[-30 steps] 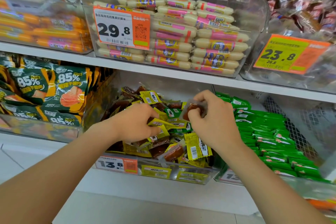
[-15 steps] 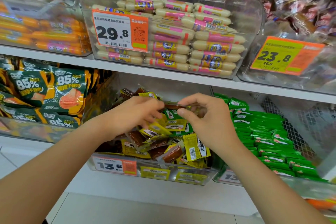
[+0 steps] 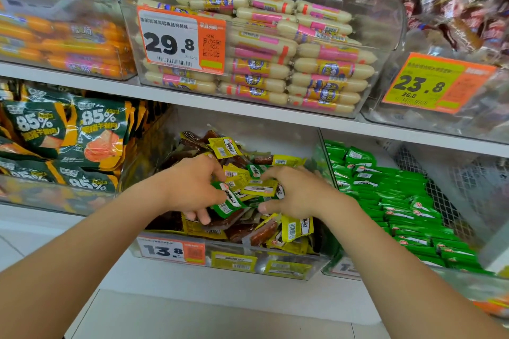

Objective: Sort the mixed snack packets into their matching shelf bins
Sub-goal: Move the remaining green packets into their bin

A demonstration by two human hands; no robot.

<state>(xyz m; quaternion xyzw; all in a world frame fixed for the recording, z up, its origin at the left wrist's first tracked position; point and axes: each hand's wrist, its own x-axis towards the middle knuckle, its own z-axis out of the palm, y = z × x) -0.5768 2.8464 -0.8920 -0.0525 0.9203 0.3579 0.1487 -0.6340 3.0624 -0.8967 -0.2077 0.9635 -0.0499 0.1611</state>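
Several strays: small green foil snack packets (image 3: 230, 201) sit mixed among small yellow foil snack packets (image 3: 292, 228) and brown sausage sticks in clear wrap (image 3: 237, 231), right under and between the two grips.
Left grip (image 3: 190, 187): curled narrow, pinching a green packet between thumb and fingers.
Right grip (image 3: 300, 192): curled over a clump beside it, a yellow packet on top and thumb below.
Mixed bin: clear plastic shelf bin with a 13.8 tag (image 3: 248, 265), directly beneath both grips.
Green bin: clear neighbouring bin of matching green packets (image 3: 341, 268), just to the right of the right grip.
Done: little, I'd judge; nothing is on its way across yet.
Left: a few greens show near the grips, and more may be buried in the heap.
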